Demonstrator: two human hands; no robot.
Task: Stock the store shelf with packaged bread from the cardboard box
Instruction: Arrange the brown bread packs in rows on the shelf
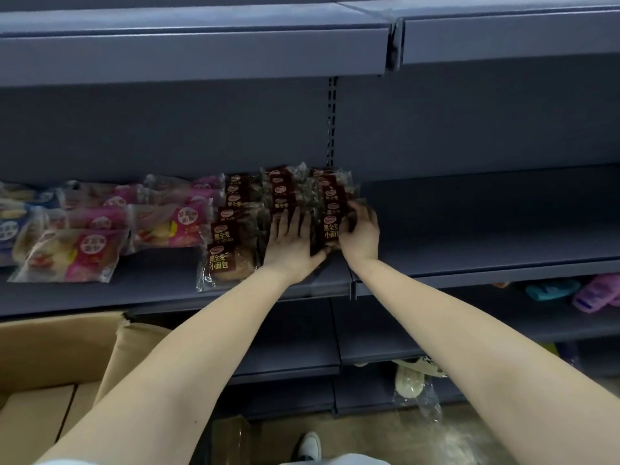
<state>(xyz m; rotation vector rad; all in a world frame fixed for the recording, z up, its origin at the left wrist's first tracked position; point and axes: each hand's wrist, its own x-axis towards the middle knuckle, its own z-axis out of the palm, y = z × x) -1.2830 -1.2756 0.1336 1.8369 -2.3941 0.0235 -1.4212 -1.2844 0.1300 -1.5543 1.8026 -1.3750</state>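
Grey shelf (469, 216): brown bread pack (331, 229) between flat left hand (290, 241) and gripping right hand (360, 233).

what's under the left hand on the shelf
The left hand lies flat on the middle row of brown bread packs, which overlap toward the back. The pack directly beneath is mostly covered, so its label can't be read.

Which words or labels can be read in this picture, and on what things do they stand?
"黑全麦 小面包": on the brown labels of the dark bread packs.
Oval logos above that text: too small to read.
Pink packs and blue packs: labels too blurred to read.
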